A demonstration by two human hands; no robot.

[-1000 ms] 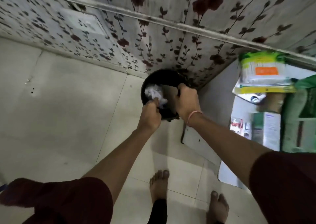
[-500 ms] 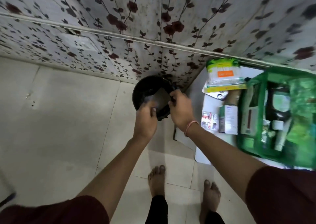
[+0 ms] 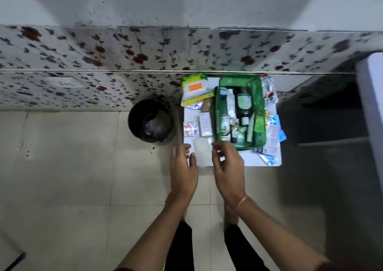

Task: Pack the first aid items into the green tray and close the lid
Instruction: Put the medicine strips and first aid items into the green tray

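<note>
Two hands reach over a small white table [image 3: 244, 160]

From the head view, the left hand [image 3: 183, 170] and right hand [image 3: 228, 170] are loose and hold nothing, one each side of a white pack [image 3: 202, 151]. The green tray [image 3: 260, 107] sits on the table by the wall, full of bottles, with no lid on. A black bin [image 3: 150, 120] stands on the floor to its left

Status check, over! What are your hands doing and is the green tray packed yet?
Both hands empty: left hand and right hand open, above the white pad. Green tray partly filled; no lid on it. Packets and white box still on table. Nothing in the way.
</note>
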